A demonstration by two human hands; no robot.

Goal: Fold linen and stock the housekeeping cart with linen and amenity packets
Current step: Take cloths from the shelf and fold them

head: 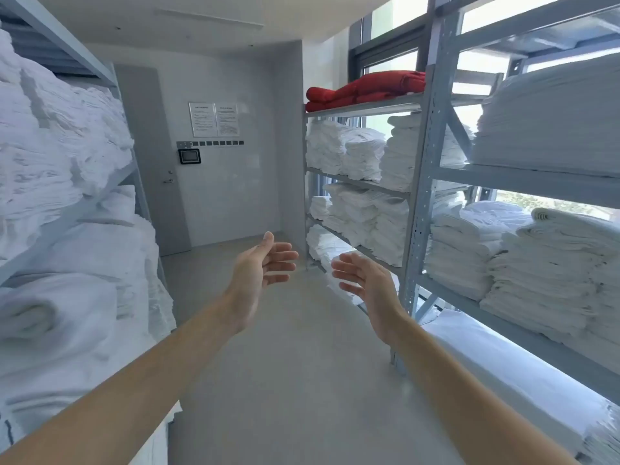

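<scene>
I stand in a narrow linen room between two grey metal shelf racks. My left hand (260, 266) and my right hand (364, 278) are stretched out in front of me at mid-height, palms facing each other, fingers relaxed, holding nothing. Stacks of folded white linen (550, 260) fill the right rack (426, 182), close to my right hand. Piles of white linen (63, 156) crowd the left rack. No housekeeping cart or amenity packets are in view.
Red folded cloth (362, 87) lies on the right rack's top shelf. A grey door (157, 169) with a handle and a wall panel (190, 156) with notices stand at the far end. The grey floor (285, 364) runs between the racks. Windows sit behind the right rack.
</scene>
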